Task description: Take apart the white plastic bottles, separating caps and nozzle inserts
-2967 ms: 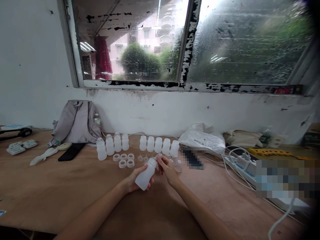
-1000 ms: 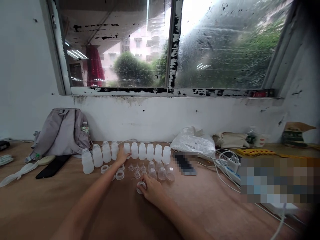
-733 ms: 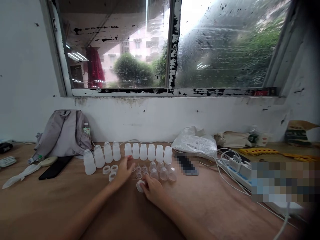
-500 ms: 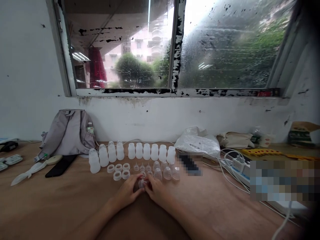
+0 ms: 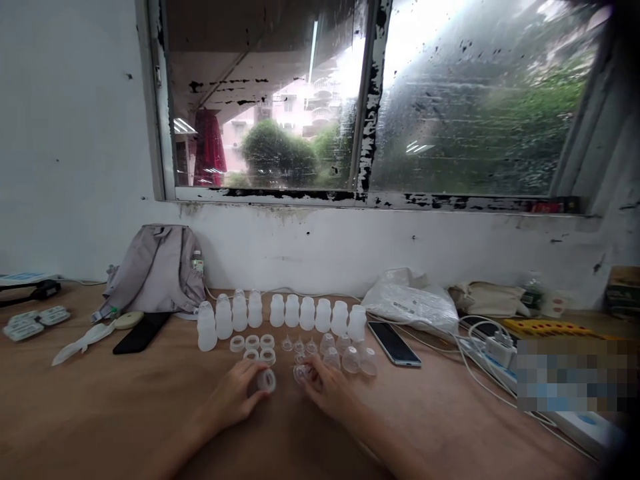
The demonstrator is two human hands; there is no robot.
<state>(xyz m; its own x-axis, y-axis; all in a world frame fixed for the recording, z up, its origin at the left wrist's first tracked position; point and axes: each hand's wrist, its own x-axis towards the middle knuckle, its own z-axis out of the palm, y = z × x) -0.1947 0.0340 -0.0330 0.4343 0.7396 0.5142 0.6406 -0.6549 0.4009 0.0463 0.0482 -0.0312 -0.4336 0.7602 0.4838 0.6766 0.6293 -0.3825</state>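
Observation:
My left hand (image 5: 239, 395) has its thumb and fingers closed around a whitish screw ring (image 5: 267, 381), tilted so that its opening shows. A short way to the right, my right hand (image 5: 330, 390) pinches a clear bottle nipple (image 5: 301, 375) low over the table. More clear nipples (image 5: 299, 345) stand just beyond it, and some are partly behind the fingers. Several loose rings (image 5: 253, 342) lie in rows past my left hand. Clear domed caps (image 5: 351, 360) stand to the right of the nipples. Behind these is a row of frosted baby bottles (image 5: 307, 312); the leftmost bottles (image 5: 224, 317) wear clear caps.
A phone (image 5: 395, 344) lies right of the caps, near a plastic bag (image 5: 410, 300). Cables and a power strip (image 5: 565, 407) run along the right. At the left are a backpack (image 5: 157, 267), a dark flat object (image 5: 141, 333) and a white wrapper (image 5: 83, 340).
My hands were together at a clear piece and have moved apart. The left now holds a ring, the right a nipple. The view has shifted slightly, moving the scene to the right.

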